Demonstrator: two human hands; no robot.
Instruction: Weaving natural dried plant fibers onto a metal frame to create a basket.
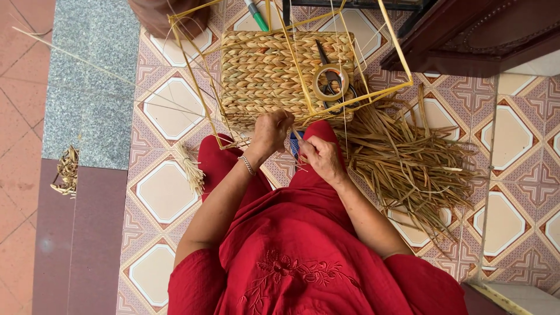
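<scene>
The basket [274, 79] on the tiled floor [166, 192] looked about half made: its lower block was already plaited into tight, ropy tan rows, while the thin yellow frame [396, 44] above stood bare and a loose pile of dry flat straw [408, 157] lay beside it unused. At the basket's near edge the left hand [270, 133] was curled shut on a strand [230, 143], and the right hand [321, 158] pinched another thin piece, both grips narrow. A tape roll [330, 82] and dark scissors [329, 73] rested on the woven top
</scene>
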